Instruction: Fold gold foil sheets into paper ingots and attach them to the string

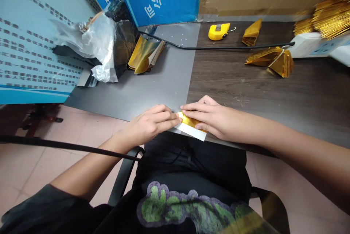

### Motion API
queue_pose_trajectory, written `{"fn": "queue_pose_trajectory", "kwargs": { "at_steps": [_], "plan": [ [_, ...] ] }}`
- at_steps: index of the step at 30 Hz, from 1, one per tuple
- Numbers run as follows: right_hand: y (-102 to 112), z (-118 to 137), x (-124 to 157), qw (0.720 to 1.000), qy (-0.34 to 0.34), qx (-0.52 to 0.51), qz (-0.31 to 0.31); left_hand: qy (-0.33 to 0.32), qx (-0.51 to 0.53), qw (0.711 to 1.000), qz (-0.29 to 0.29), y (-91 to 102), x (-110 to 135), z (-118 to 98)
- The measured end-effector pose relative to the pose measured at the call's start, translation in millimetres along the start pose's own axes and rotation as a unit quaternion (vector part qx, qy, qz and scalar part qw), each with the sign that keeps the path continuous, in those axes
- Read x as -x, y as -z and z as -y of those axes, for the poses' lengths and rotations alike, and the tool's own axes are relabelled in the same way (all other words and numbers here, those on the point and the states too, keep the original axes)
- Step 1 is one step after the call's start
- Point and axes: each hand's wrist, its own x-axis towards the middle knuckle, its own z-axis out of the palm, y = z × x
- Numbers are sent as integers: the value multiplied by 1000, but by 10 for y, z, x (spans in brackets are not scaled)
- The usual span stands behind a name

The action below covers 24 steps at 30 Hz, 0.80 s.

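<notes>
At the near edge of the table, a sheet of gold foil paper [190,121] lies partly folded, with a white strip showing along its near side. My left hand [154,121] is closed, its fingertips pressing on the left end of the paper. Over the right part of the same sheet is my right hand [213,117]; its fingers reach across the far side and its thumb rests on the near side, holding the paper. My fingers hide parts of the gold surface.
A gold-covered stack [146,55] sits beside a crumpled plastic bag [104,44] at left. Farther back are a yellow tape measure [218,31], a small folded gold piece [252,32], a tied gold bundle [273,60], a white power strip [307,44] and a black cable [188,48].
</notes>
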Motion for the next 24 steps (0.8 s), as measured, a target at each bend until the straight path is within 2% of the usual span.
{"fn": "queue_pose_trajectory", "kwargs": {
  "at_steps": [9,15,20,24],
  "plan": [
    [6,10,2,999,7,49,8,10,-16,1000,21,9,51,41],
    [0,56,-8,997,35,66,15,33,22,999,-12,-37,61,83],
    [-1,78,2,991,54,121,20,55,49,997,-38,-30,88,116],
    [-9,83,24,983,52,177,27,54,14,998,-4,16,138,136]
  ]
}}
